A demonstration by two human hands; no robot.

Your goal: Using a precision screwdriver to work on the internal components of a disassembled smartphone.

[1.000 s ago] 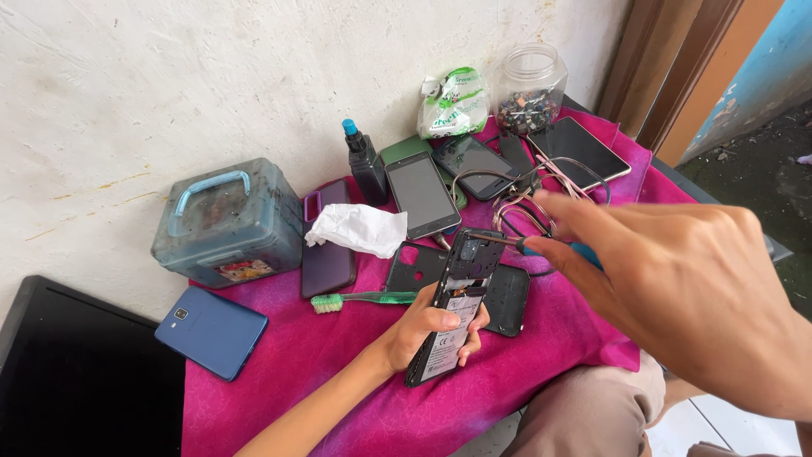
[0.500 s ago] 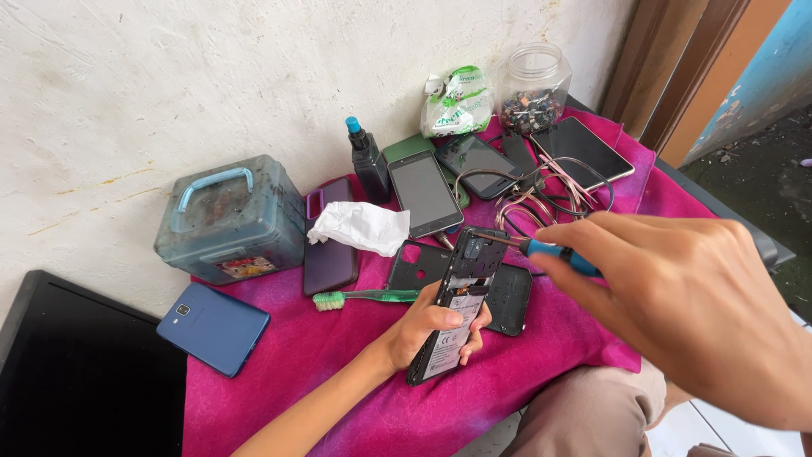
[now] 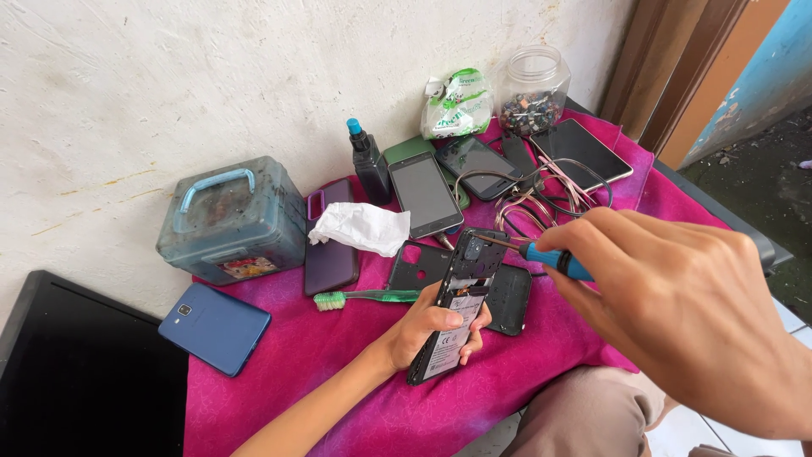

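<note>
My left hand grips an opened black phone with its back cover off, held tilted above the pink cloth. My right hand is closed on a blue-handled screwdriver, and its thin metal tip touches the upper part of the phone near the camera. A black back cover lies on the cloth just right of the phone. A green toothbrush lies left of my left hand.
A blue-grey plastic box stands at the left by the wall. Several phones, a crumpled white tissue, a dark bottle, tangled cables, a green-white bag and a clear jar crowd the back. A blue phone lies beside a black screen.
My right hand has closed around the screwdriver and drawn back to the right, bringing the tip onto the top of the phone. The left hand keeps the phone in the same place.
</note>
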